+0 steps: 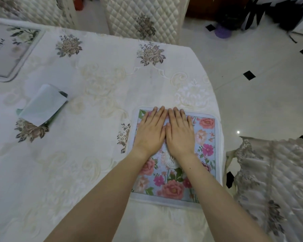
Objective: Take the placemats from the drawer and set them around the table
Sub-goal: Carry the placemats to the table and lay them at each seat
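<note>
A blue placemat (206, 147) printed with pink roses lies flat near the table's right edge. My left hand (150, 131) and my right hand (179, 133) press down on its far half, side by side, fingers straight and thumbs touching. A rolled pale-green placemat (44, 105) lies loose on the tablecloth to the left. A white placemat (5, 51) with a flower print and lettering lies flat at the far left corner.
The table (98, 81) wears a cream embroidered cloth with grey flowers. Quilted chairs stand at the far side (143, 18) and at the right (273, 173). Tiled floor (252, 102) with black diamonds runs to the right.
</note>
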Motion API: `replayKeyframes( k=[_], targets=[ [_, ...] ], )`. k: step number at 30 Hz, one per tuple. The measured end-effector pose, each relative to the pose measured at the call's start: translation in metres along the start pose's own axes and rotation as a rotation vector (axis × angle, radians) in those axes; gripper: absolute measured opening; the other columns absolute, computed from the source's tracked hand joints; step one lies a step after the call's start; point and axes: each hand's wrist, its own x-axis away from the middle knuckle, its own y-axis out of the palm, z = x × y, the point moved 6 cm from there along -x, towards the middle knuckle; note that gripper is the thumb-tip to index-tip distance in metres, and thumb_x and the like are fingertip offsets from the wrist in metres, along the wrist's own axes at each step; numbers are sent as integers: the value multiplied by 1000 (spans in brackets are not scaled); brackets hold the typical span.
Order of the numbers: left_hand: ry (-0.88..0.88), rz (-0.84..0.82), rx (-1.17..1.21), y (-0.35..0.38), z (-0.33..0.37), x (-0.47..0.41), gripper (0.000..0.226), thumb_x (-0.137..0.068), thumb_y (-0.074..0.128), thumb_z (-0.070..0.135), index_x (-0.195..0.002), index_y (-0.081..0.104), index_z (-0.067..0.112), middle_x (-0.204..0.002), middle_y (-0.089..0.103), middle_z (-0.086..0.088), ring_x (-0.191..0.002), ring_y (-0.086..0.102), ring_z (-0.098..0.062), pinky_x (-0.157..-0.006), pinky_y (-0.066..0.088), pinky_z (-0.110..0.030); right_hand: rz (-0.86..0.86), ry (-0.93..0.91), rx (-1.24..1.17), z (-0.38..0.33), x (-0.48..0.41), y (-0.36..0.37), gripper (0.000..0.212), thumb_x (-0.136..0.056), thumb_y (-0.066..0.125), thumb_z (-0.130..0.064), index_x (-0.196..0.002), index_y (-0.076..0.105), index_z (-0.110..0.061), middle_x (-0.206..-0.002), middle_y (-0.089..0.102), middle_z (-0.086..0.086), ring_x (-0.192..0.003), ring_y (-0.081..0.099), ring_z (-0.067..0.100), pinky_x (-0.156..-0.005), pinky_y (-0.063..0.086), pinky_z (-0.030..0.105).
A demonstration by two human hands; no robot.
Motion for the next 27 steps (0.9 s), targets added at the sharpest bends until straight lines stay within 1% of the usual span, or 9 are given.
replayKeyframes(
  k=[4, 6, 9, 12, 15, 19, 24, 27],
  targets=[
    [20, 15, 7, 3, -5, 0, 57, -102, 21, 36, -152, 27, 10, -159, 24, -5, -148, 17, -18, -122, 12, -38, -42, -27, 9, 4, 2, 4, 61, -100, 8, -40, -156, 15, -17, -163, 15, 1, -151, 7, 17, -123, 1, 38],
    [19, 2, 2, 2, -11, 2, 59, -102, 19, 40, -153, 23, 10, -161, 19, -4, -149, 13, -16, -122, 11, -36, -40, -42, 20, 14, 6, 0, 61, -101, 12, -43, -156, 13, -18, -163, 12, -1, -150, 5, 14, -122, 0, 35],
    [-1, -4, 9, 0, -20, 4, 60, -103, 20, 42, -155, 15, 12, -163, 11, -2, -150, 7, -13, -122, 7, -34, -31, 1, 3, 38, 15, -8, 62, -101, 15, -44, -156, 10, -16, -163, 10, -1, -150, 5, 13, -122, 0, 33],
    [-16, -10, -1, -4, -27, 8, 61, -103, 18, 44, -155, 11, 13, -163, 8, -1, -150, 4, -12, -122, 4, -33, -15, 24, -23, 62, 24, -17, 63, -100, 17, -44, -156, 10, -15, -163, 10, 1, -150, 4, 14, -123, 0, 33],
    [-10, -13, -33, -5, -37, 15, 60, -103, 20, 41, -155, 9, 12, -163, 7, -3, -150, 4, -12, -122, 2, -31, -13, 42, 17, 79, 34, -22, 64, -101, 18, -46, -156, 9, -15, -164, 10, 2, -151, 3, 15, -123, 1, 32],
    [-4, -11, -25, -5, -40, 21, 60, -103, 24, 39, -155, 9, 12, -163, 9, -4, -150, 6, -13, -122, 5, -33, -2, 46, 30, 80, 42, -23, 64, -101, 19, -46, -156, 9, -15, -164, 10, 2, -151, 2, 15, -122, 0, 31],
    [-6, -30, -37, -4, -40, 22, 60, -103, 21, 39, -155, 9, 11, -163, 7, -4, -150, 6, -14, -122, 4, -33, -3, 52, 19, 81, 42, -22, 65, -100, 20, -46, -156, 10, -14, -163, 10, 3, -151, 3, 17, -123, 1, 33],
    [2, -37, -48, -7, -38, 13, 62, -102, 16, 42, -155, 8, 11, -163, 7, -5, -150, 6, -16, -122, 3, -33, -21, 40, 25, 81, 34, -24, 67, -99, 17, -47, -156, 9, -13, -164, 10, 4, -151, 3, 17, -123, 1, 34]
  ],
)
